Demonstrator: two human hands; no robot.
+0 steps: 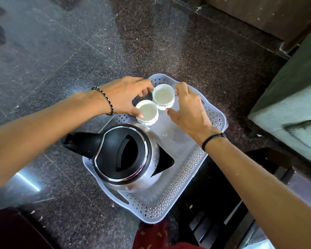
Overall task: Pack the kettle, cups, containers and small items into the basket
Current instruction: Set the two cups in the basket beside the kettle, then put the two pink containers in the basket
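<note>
Because the pale perforated basket [201,169] sits on the speckled stone floor [61,60], its near end carries the heavy electric kettle [127,155], leaving the far corner for two white teacups [156,103], side by side; the left hand [124,95] grips the nearer cup, while the right hand [188,108] hovers, loosely spread and empty, beside the farther.

The kettle [133,159] has a polished, mirror-bright metal body with a matt black plastic lid, handle and spout. The basket [196,159] is pale, perforated plastic with a dull sheen. Both cups [163,95] look like glossy white ceramic. The floor [61,60] is speckled polished stone, reflecting light. A beaded bracelet [104,98] circles one wrist.
</note>
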